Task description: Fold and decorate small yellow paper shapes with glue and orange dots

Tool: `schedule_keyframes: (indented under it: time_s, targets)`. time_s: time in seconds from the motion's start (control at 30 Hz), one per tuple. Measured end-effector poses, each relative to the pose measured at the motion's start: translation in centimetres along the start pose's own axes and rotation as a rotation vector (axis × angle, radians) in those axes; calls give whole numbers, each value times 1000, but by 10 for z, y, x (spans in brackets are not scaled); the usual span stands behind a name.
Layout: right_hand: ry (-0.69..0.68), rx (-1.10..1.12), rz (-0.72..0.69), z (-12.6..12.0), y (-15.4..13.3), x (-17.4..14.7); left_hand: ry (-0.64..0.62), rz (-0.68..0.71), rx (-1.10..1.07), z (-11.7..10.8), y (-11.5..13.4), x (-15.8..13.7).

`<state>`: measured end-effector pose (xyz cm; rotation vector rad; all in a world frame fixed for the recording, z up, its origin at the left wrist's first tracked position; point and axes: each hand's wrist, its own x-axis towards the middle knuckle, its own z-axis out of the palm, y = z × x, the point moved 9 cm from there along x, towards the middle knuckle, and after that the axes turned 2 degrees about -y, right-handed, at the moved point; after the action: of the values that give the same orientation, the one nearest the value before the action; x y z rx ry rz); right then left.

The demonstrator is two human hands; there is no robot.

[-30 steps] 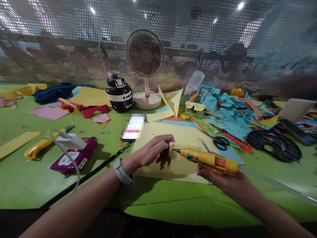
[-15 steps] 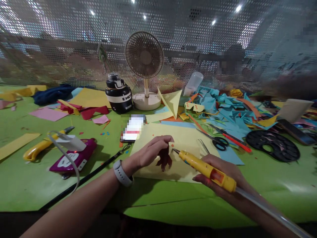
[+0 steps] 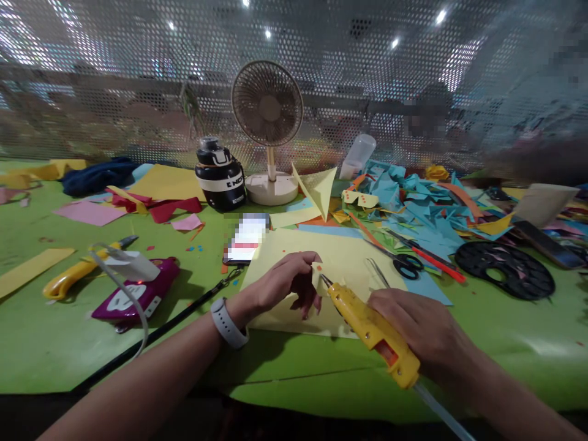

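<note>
My left hand [image 3: 294, 278], with a pale watch band on the wrist, pinches a small pale yellow paper piece [image 3: 318, 267] marked with an orange dot. My right hand [image 3: 413, 321] is wrapped round a yellow hot glue gun [image 3: 374, 334], a clear glue stick poking out of its back end. The gun's metal nozzle is close to the paper piece; whether they touch I cannot tell. Beneath both hands lies a large pale yellow paper sheet [image 3: 271, 248]. Tweezers [image 3: 377, 272] rest on the sheet beside my right hand, and black-handled scissors [image 3: 408, 266] lie just beyond.
A phone [image 3: 247, 239], a black bottle [image 3: 221, 174] and a fan [image 3: 267, 104] stand or lie ahead. On the left are a purple power strip [image 3: 138, 300] with a white cable and a yellow-handled cutter [image 3: 82, 269]. Blue paper scraps [image 3: 390, 184] and a black palette [image 3: 505, 269] are right.
My right hand has turned the glue gun steeper, its back end swinging down and to the left, with the nozzle still by the paper piece. My left hand has hardly moved.
</note>
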<state>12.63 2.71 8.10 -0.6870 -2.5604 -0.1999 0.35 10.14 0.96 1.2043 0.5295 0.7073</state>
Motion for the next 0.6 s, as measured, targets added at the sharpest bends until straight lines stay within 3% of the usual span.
schedule_keyframes:
  time_s: [0.17, 0.3, 0.5, 0.6]
  targets:
    - [10, -129, -53, -5, -3, -2, 12, 18, 18, -3, 2, 1]
    - [63, -92, 31, -17, 14, -13, 61, -2, 97, -11, -2, -1]
    - [55, -342, 432, -41, 97, -67, 90, 7, 136, -14, 5, 0]
    - [-117, -492, 751, -49, 154, -115, 132, 23, 123, -16, 13, -1]
